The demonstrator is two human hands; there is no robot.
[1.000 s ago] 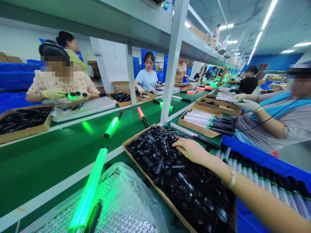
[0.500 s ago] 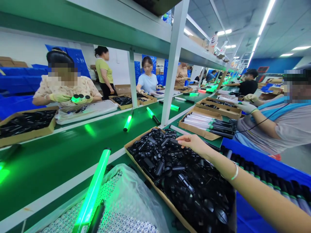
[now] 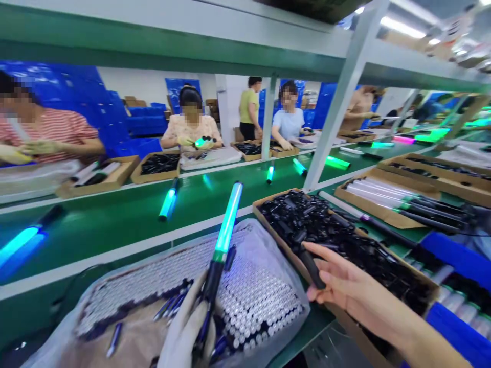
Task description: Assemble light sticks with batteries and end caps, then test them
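My left hand [image 3: 187, 327], in a whitish glove, is wrapped round the black handle of a light stick [image 3: 227, 225] whose tube glows cyan and points up and away. Under it lies a plastic-lined tray of batteries [image 3: 264, 286], many upright in tight rows and several lying loose. My bare right hand [image 3: 337, 276] pinches a black plastic part [image 3: 312, 268], long and slightly curved, between thumb and fingers. That part is held over the near-left edge of a cardboard box [image 3: 264, 207] heaped with similar black parts.
A green conveyor belt [image 3: 126, 220] crosses in front, carrying lit sticks. White posts [image 3: 341, 102] and a shelf [image 3: 192, 48] stand above it. Boxed light sticks [image 3: 387, 194] lie right, beside a blue bin [image 3: 448, 327]. Several co-workers [image 3: 192, 122] sit across the belt.
My right hand has come out of the heap, nearer to me, with a black plastic part. The view has turned left, bringing my left hand into sight. The stick's glow went from green to cyan.
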